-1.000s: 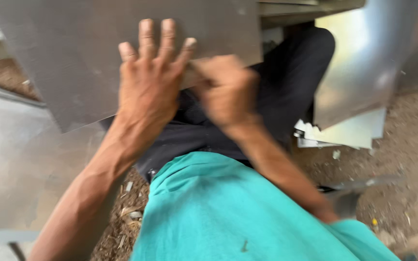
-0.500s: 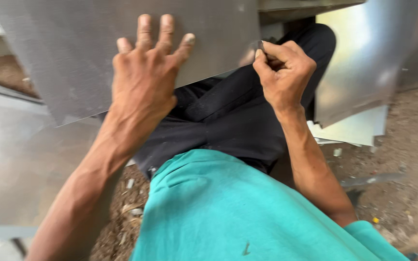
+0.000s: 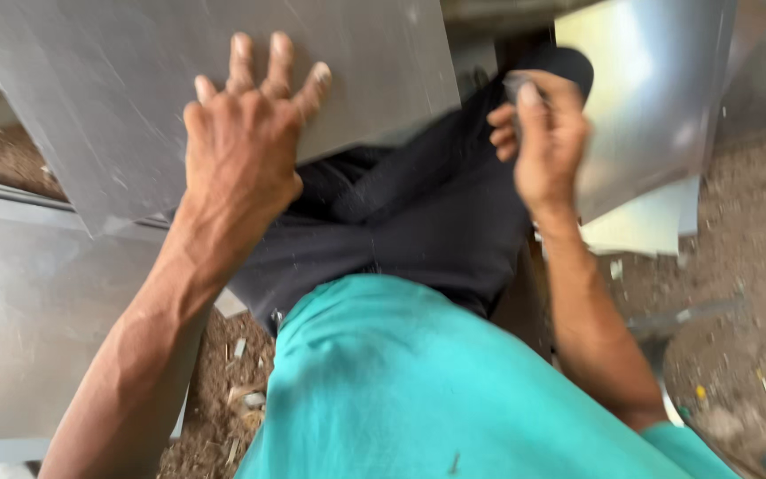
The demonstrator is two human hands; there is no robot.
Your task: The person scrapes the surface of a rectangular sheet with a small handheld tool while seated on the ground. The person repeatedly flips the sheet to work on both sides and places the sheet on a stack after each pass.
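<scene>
Two hands in view, both the person's own. Left hand [image 3: 246, 146] lies flat, fingers spread wide, palm pressed on a flat grey sheet of metal [image 3: 117, 80] that rests across the lap; it grips nothing, only pins the sheet down. The sheet's near edge runs just under the heel of that hand, its corner off to the hand's left.

Right hand [image 3: 547, 137] is lifted, off to the right of the sheet and apart from it, fingers curled closed. A small dark shape shows at the thumb tip, but the hand is blurred and I cannot tell what it is, or whether anything is truly held.

Beyond the right hand, close by or touching it, stands a shinier bent piece of sheet metal [image 3: 649, 89]; a pale offcut [image 3: 644, 226] lies below it on the dirt ground [image 3: 738, 266]. Black trousers [image 3: 418, 213] sit between the hands, teal shirt [image 3: 401, 381] nearest me.

My read: the sheet is being steadied while the right hand works away from it. Next move, I judge, calls for the left palm keeping firm pressure so the sheet does not slide on the lap.
</scene>
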